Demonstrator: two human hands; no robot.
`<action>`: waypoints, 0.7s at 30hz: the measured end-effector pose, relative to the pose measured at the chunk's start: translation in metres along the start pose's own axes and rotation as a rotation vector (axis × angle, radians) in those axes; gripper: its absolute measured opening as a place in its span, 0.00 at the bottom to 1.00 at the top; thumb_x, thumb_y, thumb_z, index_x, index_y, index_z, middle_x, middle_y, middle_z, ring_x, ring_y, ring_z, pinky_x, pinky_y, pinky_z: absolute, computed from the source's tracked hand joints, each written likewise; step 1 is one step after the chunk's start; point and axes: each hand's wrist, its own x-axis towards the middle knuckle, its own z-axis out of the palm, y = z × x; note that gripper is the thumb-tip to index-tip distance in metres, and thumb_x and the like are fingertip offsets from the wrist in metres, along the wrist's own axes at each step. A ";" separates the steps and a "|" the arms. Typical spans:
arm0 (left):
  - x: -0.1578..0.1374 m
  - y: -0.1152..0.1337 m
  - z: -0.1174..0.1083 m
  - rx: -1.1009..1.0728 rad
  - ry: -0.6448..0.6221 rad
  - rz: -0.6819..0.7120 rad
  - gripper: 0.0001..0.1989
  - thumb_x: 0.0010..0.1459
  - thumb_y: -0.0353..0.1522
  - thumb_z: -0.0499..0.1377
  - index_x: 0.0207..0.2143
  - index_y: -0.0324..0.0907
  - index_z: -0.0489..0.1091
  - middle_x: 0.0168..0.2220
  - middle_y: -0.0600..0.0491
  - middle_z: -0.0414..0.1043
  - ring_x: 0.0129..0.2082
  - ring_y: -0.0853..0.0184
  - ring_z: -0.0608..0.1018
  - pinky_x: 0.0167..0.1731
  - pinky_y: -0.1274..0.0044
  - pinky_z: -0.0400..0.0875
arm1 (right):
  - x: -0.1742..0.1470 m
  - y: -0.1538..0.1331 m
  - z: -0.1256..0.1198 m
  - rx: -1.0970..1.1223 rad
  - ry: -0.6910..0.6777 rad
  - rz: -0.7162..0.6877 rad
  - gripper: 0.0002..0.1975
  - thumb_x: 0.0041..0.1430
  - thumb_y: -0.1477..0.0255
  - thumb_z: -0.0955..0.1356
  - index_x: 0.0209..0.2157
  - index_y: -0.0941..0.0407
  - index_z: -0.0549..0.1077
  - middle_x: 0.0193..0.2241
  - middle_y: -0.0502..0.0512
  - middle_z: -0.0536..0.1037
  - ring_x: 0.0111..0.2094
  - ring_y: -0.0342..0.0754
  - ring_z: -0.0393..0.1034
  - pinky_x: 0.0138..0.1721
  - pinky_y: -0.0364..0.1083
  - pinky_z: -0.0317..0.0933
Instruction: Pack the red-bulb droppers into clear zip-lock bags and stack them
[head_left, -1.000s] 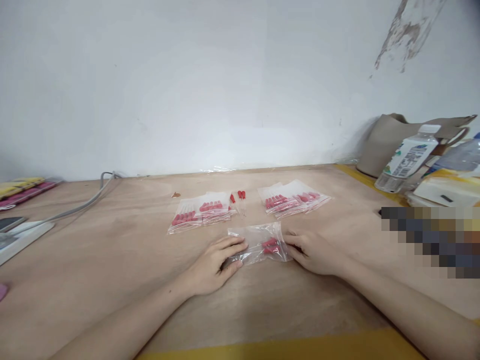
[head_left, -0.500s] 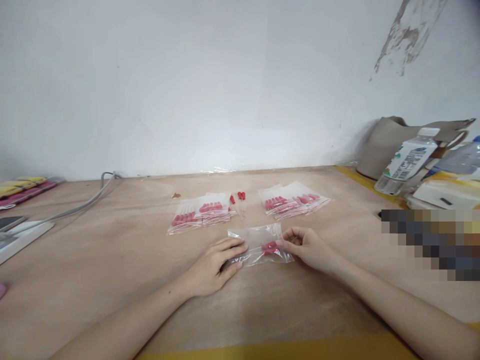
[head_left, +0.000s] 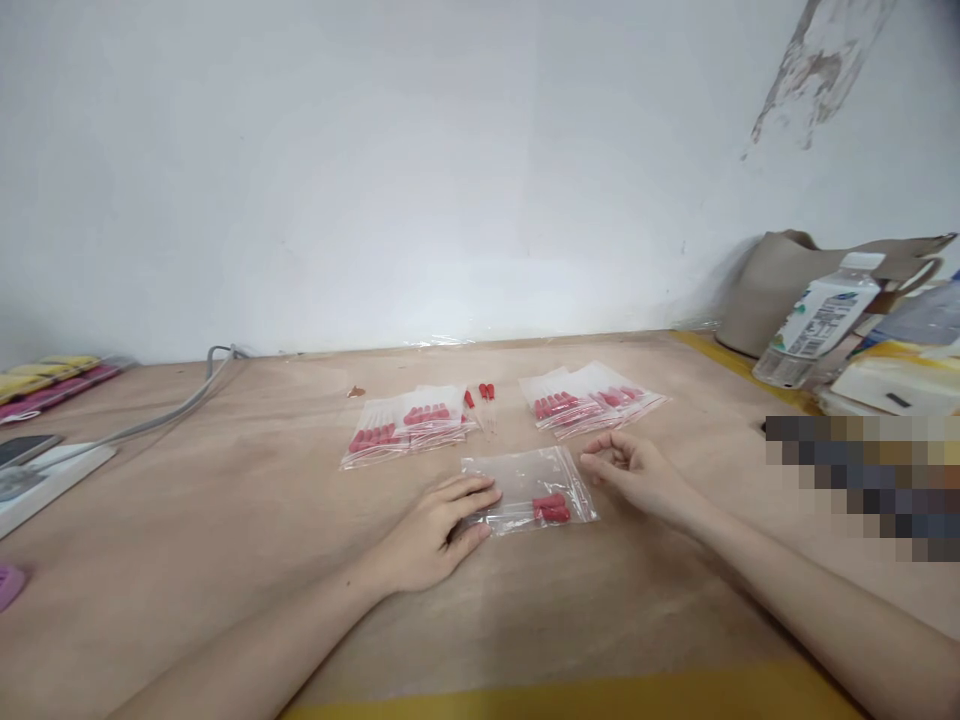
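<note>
Head view. A clear bag (head_left: 531,491) is shown flat on the table (head_left: 247,520), its long axis running left to right across the person's front, with red-capped pieces (head_left: 552,507) gathered toward its right end. The left hand (head_left: 439,528) is laid palm down on the bag's left end, fingers extended and flat, so that the bag is pinned rather than gripped. The right hand (head_left: 637,475) is held just beside the bag's upper right corner, apart from it, fingers loosely curled and nothing held. The bag thus lies to the left of the right hand and slightly nearer the person; the left hand is the one in contact. Beyond the bag, two stacks of filled bags (head_left: 409,425) (head_left: 589,402) are seen, with loose red-capped pieces (head_left: 484,394) between them.
</note>
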 end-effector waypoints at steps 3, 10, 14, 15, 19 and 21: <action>0.000 0.000 0.000 -0.012 0.006 0.004 0.18 0.61 0.34 0.51 0.54 0.49 0.62 0.56 0.51 0.62 0.55 0.60 0.64 0.53 0.63 0.61 | 0.023 -0.016 -0.001 -0.184 0.053 -0.171 0.10 0.50 0.64 0.65 0.26 0.57 0.69 0.21 0.51 0.73 0.23 0.43 0.65 0.25 0.42 0.57; 0.000 -0.001 0.001 -0.027 0.000 0.017 0.18 0.61 0.33 0.51 0.55 0.48 0.62 0.56 0.51 0.61 0.55 0.60 0.64 0.54 0.64 0.59 | 0.114 -0.062 0.060 -0.568 0.017 -0.062 0.10 0.50 0.73 0.65 0.35 0.62 0.71 0.37 0.64 0.76 0.39 0.51 0.69 0.37 0.44 0.60; -0.001 -0.001 0.001 -0.020 -0.009 0.019 0.19 0.61 0.33 0.51 0.55 0.49 0.61 0.56 0.51 0.61 0.55 0.61 0.64 0.54 0.64 0.58 | 0.148 -0.068 0.097 -0.599 -0.051 0.040 0.16 0.48 0.73 0.68 0.41 0.65 0.69 0.36 0.69 0.75 0.37 0.54 0.71 0.32 0.44 0.61; -0.001 -0.002 0.001 -0.021 -0.011 0.017 0.19 0.61 0.33 0.52 0.55 0.49 0.62 0.56 0.51 0.61 0.55 0.61 0.64 0.55 0.65 0.58 | 0.151 -0.069 0.102 -0.605 -0.074 0.056 0.16 0.47 0.74 0.68 0.40 0.64 0.70 0.35 0.68 0.76 0.36 0.54 0.71 0.32 0.44 0.61; 0.000 -0.002 0.001 -0.023 -0.020 0.012 0.19 0.61 0.32 0.52 0.55 0.48 0.62 0.56 0.51 0.61 0.56 0.61 0.63 0.55 0.65 0.57 | 0.145 -0.072 0.094 -0.598 -0.093 0.079 0.24 0.44 0.78 0.69 0.46 0.66 0.66 0.33 0.68 0.76 0.35 0.56 0.71 0.33 0.45 0.62; 0.000 -0.003 0.001 -0.020 -0.018 0.013 0.19 0.61 0.32 0.52 0.54 0.48 0.62 0.56 0.51 0.61 0.55 0.61 0.63 0.55 0.64 0.57 | 0.130 -0.070 0.074 -0.569 -0.066 0.044 0.27 0.48 0.77 0.66 0.51 0.66 0.59 0.35 0.67 0.75 0.35 0.54 0.71 0.34 0.46 0.62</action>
